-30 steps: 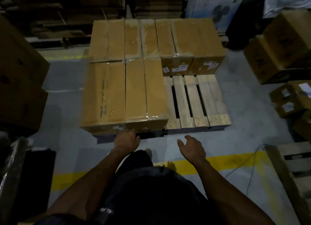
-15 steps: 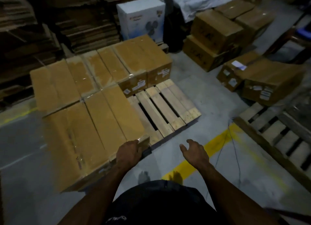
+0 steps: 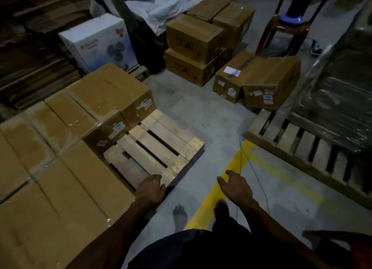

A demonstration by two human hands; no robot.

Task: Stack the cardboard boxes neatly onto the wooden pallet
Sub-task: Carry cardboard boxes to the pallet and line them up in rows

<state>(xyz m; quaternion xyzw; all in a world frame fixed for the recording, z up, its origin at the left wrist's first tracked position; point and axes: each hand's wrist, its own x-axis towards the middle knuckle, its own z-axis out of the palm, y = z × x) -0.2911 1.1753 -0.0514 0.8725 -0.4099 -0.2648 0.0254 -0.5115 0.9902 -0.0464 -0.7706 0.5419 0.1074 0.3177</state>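
Dim in here, light falling mostly on the wooden pallet (image 3: 161, 146) and box tops; corners sink to near black. Soft blur throughout, edges bowed, perhaps glare on the plastic wrap (image 3: 338, 99).

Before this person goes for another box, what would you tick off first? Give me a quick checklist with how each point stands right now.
1. Both hands free: ok. The left hand rests at the pallet's near corner with nothing in its grip; the right hand hangs open over the floor.
2. Bare spot on the wooden pallet: ok, its right part shows only slats.
3. Boxes already on the pallet sit flush: ok, their tops look level and close together.
4. Boxes left to fetch: ok, the taped box and others sit on the floor to the right.
5. Clear path: not ok, a thin cable trails across the yellow line by the feet.
6. Box weight: cannot tell.
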